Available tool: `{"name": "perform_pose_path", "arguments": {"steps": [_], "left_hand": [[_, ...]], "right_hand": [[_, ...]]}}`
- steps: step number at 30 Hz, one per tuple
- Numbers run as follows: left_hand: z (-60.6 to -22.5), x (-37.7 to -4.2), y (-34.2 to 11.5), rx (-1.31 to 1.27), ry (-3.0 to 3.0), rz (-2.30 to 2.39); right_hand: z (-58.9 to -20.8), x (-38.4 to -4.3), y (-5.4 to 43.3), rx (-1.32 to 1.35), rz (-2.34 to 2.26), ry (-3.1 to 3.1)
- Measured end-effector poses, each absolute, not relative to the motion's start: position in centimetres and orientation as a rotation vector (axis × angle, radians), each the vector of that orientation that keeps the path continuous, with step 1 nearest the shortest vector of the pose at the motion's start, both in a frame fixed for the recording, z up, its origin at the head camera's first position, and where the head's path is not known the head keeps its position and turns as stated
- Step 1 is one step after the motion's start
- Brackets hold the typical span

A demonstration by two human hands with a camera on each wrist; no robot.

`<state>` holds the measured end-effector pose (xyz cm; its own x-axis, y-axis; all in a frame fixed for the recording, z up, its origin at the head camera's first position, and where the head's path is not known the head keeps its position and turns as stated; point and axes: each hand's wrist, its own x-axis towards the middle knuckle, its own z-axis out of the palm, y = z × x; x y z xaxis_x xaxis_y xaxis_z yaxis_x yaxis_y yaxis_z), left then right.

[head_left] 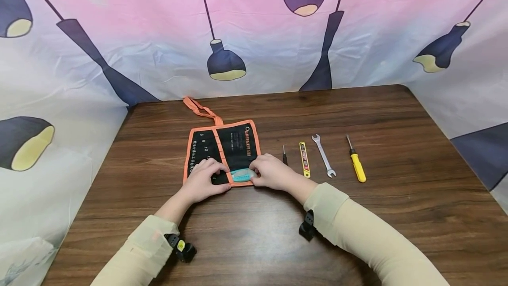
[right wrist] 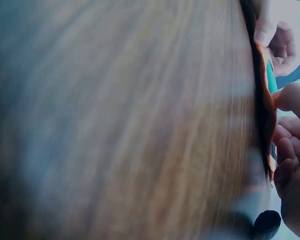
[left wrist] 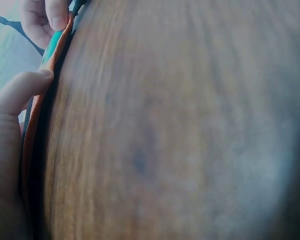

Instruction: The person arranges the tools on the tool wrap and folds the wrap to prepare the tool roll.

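Note:
A black tool pouch (head_left: 237, 142) with orange trim lies spread on the table. Low in its right section sits a teal oblong tool (head_left: 241, 175), its exact kind unclear. My left hand (head_left: 204, 180) holds the pouch's lower edge, thumb at the orange border and fingers bent over the fabric. At the tool's right end, the thumb and fingers of my right hand (head_left: 271, 172) pinch it, covering that end. In the left wrist view, the left thumb (left wrist: 27, 90) presses the orange edge. The right wrist view shows the right hand (right wrist: 295, 145) with curled fingers beside the teal piece.
Right of the pouch lie a small dark screwdriver (head_left: 284, 157), a yellow flat packet (head_left: 304, 159), a double open-ended wrench (head_left: 323, 156) and a yellow-handled screwdriver (head_left: 357, 167). An orange strap (head_left: 202, 110) trails behind the pouch. A printed curtain hangs behind the wooden table (head_left: 238, 242).

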<state>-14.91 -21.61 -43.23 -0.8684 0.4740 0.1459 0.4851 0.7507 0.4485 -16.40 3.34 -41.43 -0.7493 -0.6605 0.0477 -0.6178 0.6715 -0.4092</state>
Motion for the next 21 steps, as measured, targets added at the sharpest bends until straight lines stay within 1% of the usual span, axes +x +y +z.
{"name": "perform_pose_path", "arguments": {"steps": [10,21], "left_hand": [[-42.7,-14.6,-21.5,-0.810,-2.920,-0.653],[-42.6,-14.8,-21.0,-0.830,-2.907,-0.644]], "right_hand": [[-41.5,-16.1,1.8,-1.090,-0.621,2.781],[-41.4,-15.9,0.9,-1.087,-0.580,2.800]]}}
